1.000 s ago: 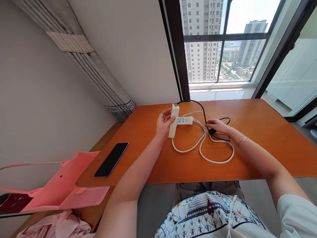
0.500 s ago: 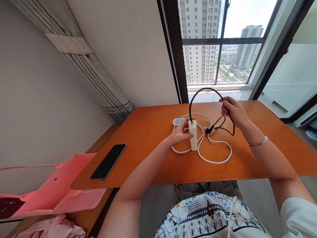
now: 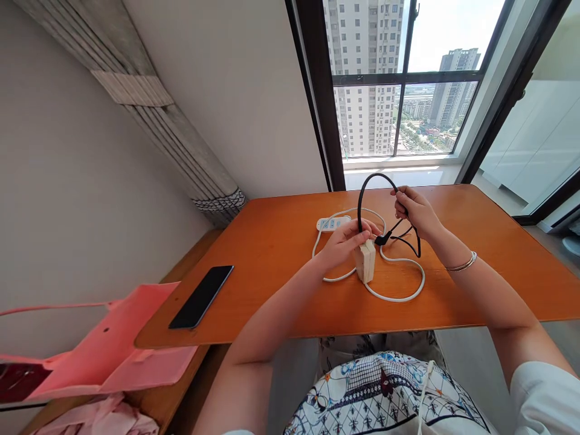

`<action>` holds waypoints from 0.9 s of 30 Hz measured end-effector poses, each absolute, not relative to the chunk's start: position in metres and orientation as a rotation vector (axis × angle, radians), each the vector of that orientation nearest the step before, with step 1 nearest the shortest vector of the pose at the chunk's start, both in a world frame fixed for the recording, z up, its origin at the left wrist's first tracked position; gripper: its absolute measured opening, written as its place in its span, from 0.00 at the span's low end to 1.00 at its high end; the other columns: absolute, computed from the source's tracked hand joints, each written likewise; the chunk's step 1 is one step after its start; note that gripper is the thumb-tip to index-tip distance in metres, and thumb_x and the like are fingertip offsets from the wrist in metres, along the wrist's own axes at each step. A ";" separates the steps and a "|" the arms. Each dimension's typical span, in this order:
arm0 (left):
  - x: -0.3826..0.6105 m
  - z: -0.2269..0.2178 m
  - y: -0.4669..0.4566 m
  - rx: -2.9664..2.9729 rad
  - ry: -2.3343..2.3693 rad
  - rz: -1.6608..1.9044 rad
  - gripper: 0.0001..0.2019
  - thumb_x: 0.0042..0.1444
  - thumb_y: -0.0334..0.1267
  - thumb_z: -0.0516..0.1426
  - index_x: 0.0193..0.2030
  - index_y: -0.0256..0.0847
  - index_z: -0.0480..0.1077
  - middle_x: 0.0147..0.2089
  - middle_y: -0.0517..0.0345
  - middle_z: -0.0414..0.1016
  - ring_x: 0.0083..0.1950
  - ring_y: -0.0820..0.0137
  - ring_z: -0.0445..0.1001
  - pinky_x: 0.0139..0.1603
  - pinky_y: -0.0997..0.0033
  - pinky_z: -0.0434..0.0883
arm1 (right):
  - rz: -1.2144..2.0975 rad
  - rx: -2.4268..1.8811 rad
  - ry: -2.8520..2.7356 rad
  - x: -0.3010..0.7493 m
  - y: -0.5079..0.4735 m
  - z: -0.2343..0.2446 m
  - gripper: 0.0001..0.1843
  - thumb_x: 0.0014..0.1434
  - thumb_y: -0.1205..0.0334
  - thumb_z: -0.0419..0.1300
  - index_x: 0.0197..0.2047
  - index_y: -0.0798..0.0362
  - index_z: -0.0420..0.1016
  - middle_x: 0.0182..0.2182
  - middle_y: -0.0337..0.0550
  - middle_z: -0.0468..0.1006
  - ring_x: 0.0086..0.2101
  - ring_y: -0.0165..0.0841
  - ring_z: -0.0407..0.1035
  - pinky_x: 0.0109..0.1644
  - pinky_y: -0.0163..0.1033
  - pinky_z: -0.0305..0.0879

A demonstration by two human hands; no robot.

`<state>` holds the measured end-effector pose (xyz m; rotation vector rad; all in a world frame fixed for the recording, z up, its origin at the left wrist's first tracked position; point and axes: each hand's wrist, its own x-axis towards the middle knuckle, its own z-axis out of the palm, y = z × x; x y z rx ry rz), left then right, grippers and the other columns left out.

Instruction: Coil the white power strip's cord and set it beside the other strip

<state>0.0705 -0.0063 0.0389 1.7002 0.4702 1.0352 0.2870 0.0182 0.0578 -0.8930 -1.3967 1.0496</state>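
A pale wooden block (image 3: 366, 264) stands slightly tilted over the table, with a thick black cord (image 3: 372, 175) rising from its top in an arch. My left hand (image 3: 348, 240) is closed at the block's upper end, its thumb and fingers about the base of the cord. The cord's other side is pinched in my right hand (image 3: 414, 208), higher up and to the right. Below that hand hang thinner black loops and a black plug (image 3: 383, 239). Behind my left hand lies a white power strip (image 3: 333, 224) with its white cable (image 3: 401, 299) looped around the block.
A black phone (image 3: 202, 297) lies at the left of the orange-brown table (image 3: 276, 241). Beyond the table's left edge is a pink bag (image 3: 122, 338) on a wooden surface. The window (image 3: 403, 78) is past the far edge.
The block has shifted right and turned so another face shows. My left hand has moved right, to its top. My right hand has come left and slightly down, with the arch narrower and lower.
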 end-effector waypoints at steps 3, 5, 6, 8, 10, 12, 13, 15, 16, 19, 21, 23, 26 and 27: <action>0.076 0.051 -0.007 1.502 0.463 1.174 0.20 0.55 0.57 0.63 0.33 0.41 0.70 0.37 0.53 0.78 0.39 0.64 0.78 0.47 0.60 0.74 | 1.048 -0.977 -1.517 0.281 0.018 0.042 0.15 0.61 0.47 0.60 0.41 0.50 0.67 0.20 0.28 0.60 0.21 0.25 0.56 0.26 0.33 0.57; 0.078 0.055 -0.003 1.359 0.504 1.281 0.19 0.56 0.56 0.62 0.35 0.41 0.69 0.34 0.56 0.77 0.33 0.69 0.76 0.41 0.64 0.75 | 1.017 -1.047 -1.692 0.279 0.011 0.030 0.15 0.61 0.50 0.59 0.46 0.50 0.67 0.22 0.29 0.64 0.22 0.26 0.61 0.27 0.34 0.59; 0.077 0.055 0.000 1.293 0.538 1.343 0.18 0.57 0.55 0.62 0.35 0.41 0.69 0.33 0.57 0.76 0.31 0.71 0.75 0.38 0.66 0.74 | 0.986 -1.082 -1.803 0.279 0.006 0.024 0.16 0.61 0.52 0.59 0.50 0.50 0.66 0.24 0.30 0.67 0.23 0.27 0.63 0.29 0.34 0.61; 0.074 0.053 0.008 1.184 0.604 1.462 0.16 0.58 0.53 0.61 0.36 0.42 0.68 0.33 0.58 0.76 0.30 0.73 0.74 0.34 0.70 0.73 | 0.892 -1.151 -2.036 0.281 -0.007 0.012 0.21 0.62 0.57 0.59 0.57 0.50 0.64 0.28 0.33 0.72 0.26 0.30 0.68 0.32 0.36 0.64; 0.069 0.049 0.017 1.131 0.651 1.540 0.16 0.58 0.53 0.61 0.36 0.42 0.67 0.34 0.57 0.77 0.30 0.74 0.74 0.33 0.71 0.72 | 0.737 -1.212 -2.211 0.284 -0.021 0.002 0.23 0.63 0.61 0.57 0.60 0.51 0.62 0.31 0.38 0.76 0.29 0.33 0.71 0.35 0.38 0.65; 0.065 0.046 0.022 1.150 0.676 1.568 0.16 0.57 0.54 0.61 0.37 0.42 0.68 0.36 0.56 0.78 0.32 0.73 0.76 0.35 0.70 0.73 | 0.508 -1.258 -2.287 0.286 -0.034 -0.002 0.20 0.65 0.63 0.53 0.60 0.52 0.64 0.35 0.43 0.78 0.32 0.35 0.72 0.36 0.39 0.65; 0.065 0.046 0.023 1.183 0.679 1.565 0.17 0.57 0.55 0.61 0.37 0.42 0.69 0.36 0.55 0.79 0.33 0.71 0.78 0.37 0.69 0.73 | 0.375 -1.269 -2.297 0.287 -0.039 -0.002 0.18 0.67 0.63 0.52 0.59 0.51 0.65 0.37 0.45 0.79 0.33 0.36 0.73 0.36 0.39 0.64; 0.068 0.047 0.021 1.279 0.664 1.522 0.19 0.56 0.57 0.61 0.38 0.41 0.70 0.38 0.54 0.80 0.36 0.69 0.80 0.40 0.67 0.75 | 0.126 -1.250 -2.311 0.285 -0.048 0.005 0.15 0.69 0.61 0.49 0.56 0.50 0.70 0.39 0.48 0.79 0.34 0.36 0.74 0.34 0.38 0.63; 0.071 0.048 0.018 1.332 0.647 1.481 0.20 0.56 0.58 0.62 0.39 0.41 0.71 0.39 0.53 0.80 0.38 0.67 0.81 0.42 0.66 0.75 | 0.026 -1.221 -2.320 0.283 -0.052 0.011 0.15 0.70 0.60 0.49 0.54 0.50 0.72 0.39 0.49 0.79 0.33 0.35 0.73 0.33 0.38 0.62; 0.084 0.053 0.004 1.454 0.583 1.316 0.23 0.55 0.61 0.62 0.41 0.41 0.72 0.40 0.52 0.81 0.43 0.64 0.82 0.46 0.63 0.76 | -0.155 -1.077 -2.346 0.276 -0.061 0.034 0.17 0.71 0.57 0.48 0.52 0.48 0.77 0.35 0.47 0.78 0.30 0.34 0.72 0.31 0.38 0.61; 0.091 0.055 -0.005 1.500 0.549 1.227 0.24 0.54 0.62 0.61 0.41 0.40 0.73 0.39 0.52 0.81 0.42 0.63 0.81 0.45 0.64 0.76 | -0.186 -0.981 -2.318 0.271 -0.064 0.049 0.17 0.71 0.56 0.49 0.51 0.46 0.78 0.35 0.46 0.78 0.32 0.34 0.72 0.33 0.38 0.63; 0.095 0.056 -0.012 1.527 0.515 1.171 0.25 0.55 0.63 0.60 0.40 0.40 0.74 0.36 0.53 0.80 0.38 0.66 0.80 0.40 0.67 0.75 | -0.166 -0.916 -2.251 0.268 -0.063 0.063 0.16 0.71 0.56 0.50 0.49 0.44 0.78 0.36 0.45 0.78 0.35 0.35 0.73 0.37 0.39 0.66; 0.095 0.055 -0.016 1.568 0.438 1.068 0.30 0.56 0.68 0.55 0.39 0.39 0.72 0.29 0.56 0.76 0.23 0.74 0.70 0.25 0.71 0.68 | -0.130 -0.892 -2.082 0.269 -0.055 0.078 0.12 0.68 0.53 0.56 0.47 0.45 0.78 0.37 0.44 0.77 0.35 0.34 0.72 0.37 0.39 0.67; 0.094 0.055 -0.017 1.583 0.423 1.031 0.30 0.56 0.69 0.54 0.38 0.39 0.71 0.26 0.58 0.73 0.19 0.76 0.64 0.21 0.72 0.63 | -0.122 -0.896 -2.023 0.270 -0.051 0.082 0.11 0.66 0.51 0.59 0.46 0.46 0.78 0.39 0.45 0.76 0.35 0.34 0.71 0.36 0.39 0.67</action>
